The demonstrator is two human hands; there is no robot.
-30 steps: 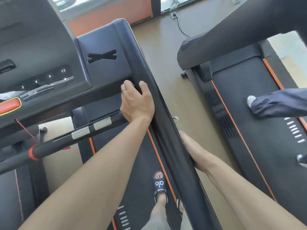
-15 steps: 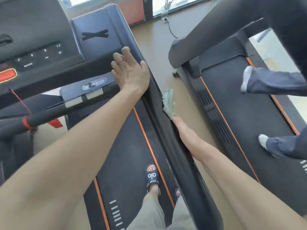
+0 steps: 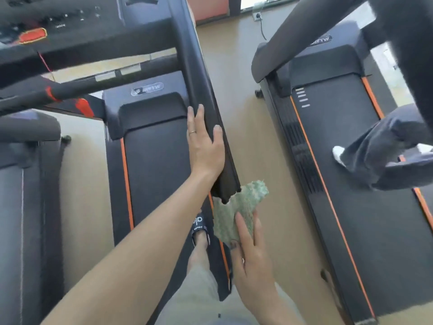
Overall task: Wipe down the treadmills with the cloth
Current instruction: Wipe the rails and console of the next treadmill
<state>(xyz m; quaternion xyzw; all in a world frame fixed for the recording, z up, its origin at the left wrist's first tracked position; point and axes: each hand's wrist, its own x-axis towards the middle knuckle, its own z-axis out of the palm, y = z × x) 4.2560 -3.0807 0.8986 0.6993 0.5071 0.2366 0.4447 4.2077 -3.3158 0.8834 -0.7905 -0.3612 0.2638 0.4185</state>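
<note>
A green cloth [image 3: 241,207] is held up at the near end of a treadmill's [image 3: 154,146] right handrail [image 3: 199,85], its upper edge touching the rail's end cap. The cloth is pinched by the right hand [image 3: 251,254], with the fingers [image 3: 242,227] laid along its lower half and the thumb hidden behind it. The left hand [image 3: 205,146] is rested flat on the same rail, just above the cloth, its fingers straight and together and nothing held in them; a ring is worn on one finger.

The wipe is judged to be at the tail of the rail, with the cloth at the rail's very end. How much of this machine has been cleaned cannot be told from the surfaces, which show no streaks or damp. The console [image 3: 58,22], the front bar [image 3: 98,85] and the belt are judged likely to remain, along with the second treadmill [image 3: 351,184] to the right, well apart across a strip of floor [image 3: 236,113]. That machine is occupied: another person's trouser leg [image 3: 386,146] and white shoe are seen on its belt. A sandalled foot [image 3: 200,228] is planted on the near belt below the cloth.
</note>
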